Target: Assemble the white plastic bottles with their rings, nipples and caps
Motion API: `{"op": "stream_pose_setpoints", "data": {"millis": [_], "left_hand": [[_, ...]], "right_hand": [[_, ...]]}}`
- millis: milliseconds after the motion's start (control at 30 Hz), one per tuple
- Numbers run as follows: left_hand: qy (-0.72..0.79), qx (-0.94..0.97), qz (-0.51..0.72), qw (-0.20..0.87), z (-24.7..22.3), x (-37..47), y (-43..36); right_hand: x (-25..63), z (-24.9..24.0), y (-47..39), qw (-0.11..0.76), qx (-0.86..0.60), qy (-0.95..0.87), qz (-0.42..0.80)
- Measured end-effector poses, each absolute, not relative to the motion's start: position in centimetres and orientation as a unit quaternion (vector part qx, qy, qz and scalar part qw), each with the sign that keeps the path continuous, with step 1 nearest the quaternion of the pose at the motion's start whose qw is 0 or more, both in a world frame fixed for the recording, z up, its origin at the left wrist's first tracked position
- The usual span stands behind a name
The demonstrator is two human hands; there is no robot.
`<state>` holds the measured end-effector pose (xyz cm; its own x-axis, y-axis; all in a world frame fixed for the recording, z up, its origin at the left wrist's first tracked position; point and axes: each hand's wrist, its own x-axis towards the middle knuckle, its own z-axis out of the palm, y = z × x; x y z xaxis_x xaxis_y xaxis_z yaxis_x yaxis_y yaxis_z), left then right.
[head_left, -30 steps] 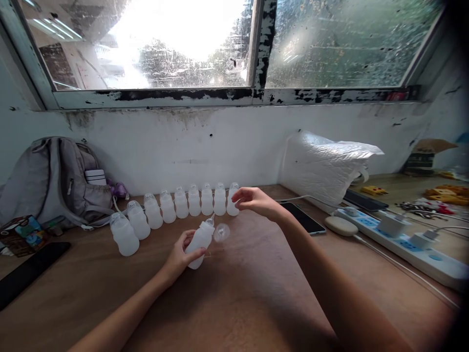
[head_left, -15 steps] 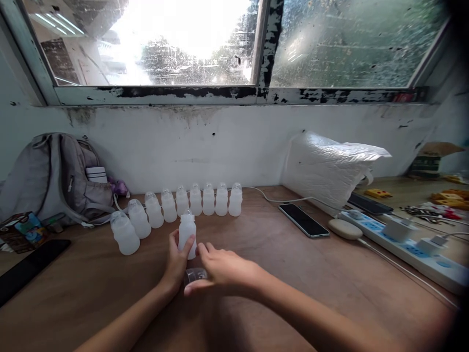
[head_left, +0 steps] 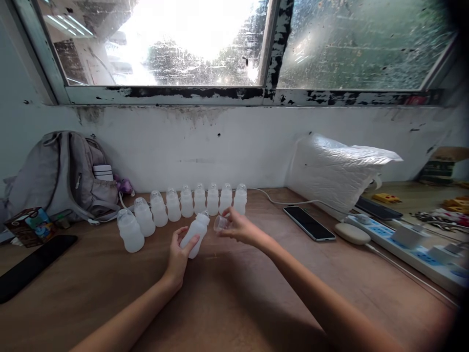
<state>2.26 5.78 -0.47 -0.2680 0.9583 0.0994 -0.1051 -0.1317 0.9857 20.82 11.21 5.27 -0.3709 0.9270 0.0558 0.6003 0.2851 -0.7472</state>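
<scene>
My left hand (head_left: pixel 182 252) is wrapped round a frosted white baby bottle (head_left: pixel 197 233), which leans to the right with its narrow nipple top uncovered. Just right of that top, my right hand (head_left: pixel 238 227) pinches a clear plastic cap (head_left: pixel 221 224) by its side. A small gap separates the cap from the bottle. Behind both hands, several matching bottles (head_left: pixel 159 209) stand upright in a curved row, with clear caps over their tops.
A grey backpack (head_left: pixel 62 176) leans at the left, near a small carton (head_left: pixel 31 227) and a black phone (head_left: pixel 36 266). On the right lie another phone (head_left: pixel 309 223), a beige oval charger (head_left: pixel 352 233), a power strip (head_left: pixel 414 249), cables and a silvery padded bag (head_left: pixel 337 171).
My right hand has lifted the clear cap from the table and brought it beside the bottle's top. The bottle in my left hand has tilted from upright to the right.
</scene>
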Motion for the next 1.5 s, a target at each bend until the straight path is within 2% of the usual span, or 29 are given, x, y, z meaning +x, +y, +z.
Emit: {"op": "stream_pose_setpoints", "data": {"millis": [100, 200, 600, 767, 1000, 1267, 1500], "left_hand": [[0.502, 0.442, 0.604, 0.434, -0.4, 2.2, 5.7], [0.501, 0.467, 0.591, 0.427, 0.0, 2.1, 5.5], [0.49, 0.487, 0.588, 0.419, 0.3, 2.1, 5.4], [0.49, 0.474, 0.589, 0.435, 0.1, 2.0, 5.5], [0.484, 0.46, 0.593, 0.45, 0.2, 2.2, 5.4], [0.489, 0.479, 0.59, 0.429, 0.2, 2.2, 5.3], [0.501, 0.431, 0.593, 0.46, 0.1, 1.9, 5.7]], "right_hand": [[21.9, 6.1, 12.0, 0.335, -0.468, -0.721, 0.386], [22.3, 6.5, 12.1, 0.378, -0.427, -0.714, 0.406], [21.7, 6.3, 11.4, 0.302, -0.396, -0.699, 0.514], [21.7, 6.7, 11.2, 0.306, -0.385, -0.666, 0.56], [21.7, 6.2, 11.7, 0.285, -0.425, -0.678, 0.529], [21.2, 5.3, 11.6, 0.257, -0.543, -0.731, 0.323], [19.8, 5.2, 10.2, 0.314, -0.428, -0.786, 0.316]]}}
